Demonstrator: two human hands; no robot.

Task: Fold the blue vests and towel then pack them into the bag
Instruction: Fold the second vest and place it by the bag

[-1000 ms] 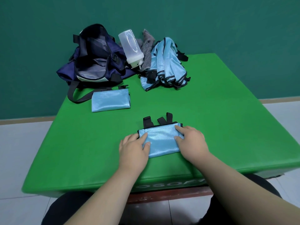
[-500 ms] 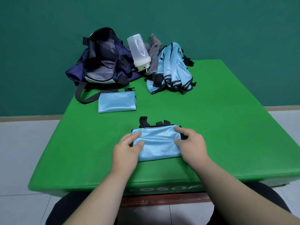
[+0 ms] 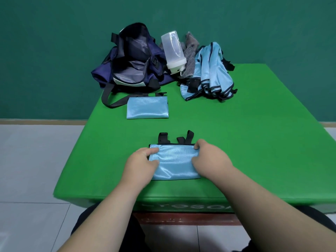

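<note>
1. Two hands hold one folded blue vest, which lies flat near the 6 o'clock edge of the green mat, closest to the person.
2. The left hand grasps the vest's 9 o'clock edge. Its fingers curl at the 10 o'clock corner and its thumb lies on top of the cloth.
3. The right hand grasps the 3 o'clock edge. Its curled fingers are at the 1 o'clock corner and its thumb is pressed onto the shiny top face.
4. Several black straps stick out from the vest's 12 o'clock edge and rest on the mat.
5. A second folded vest lies flat at about 11 o'clock from the held one, well apart from it.
6. The navy bag sits at the mat's 11 o'clock corner with its mouth open and grey lining showing. Its dark strap loops down to the second folded vest's 10 o'clock corner.
7. A heap of unfolded vests, blue with black trim, lies at the mat's 12 o'clock edge.
8. The grey towel is crumpled at the heap's 10 o'clock side, touching it.
9. A clear bottle with a white cap stands tilted, cap down, between the bag and the towel.
</note>
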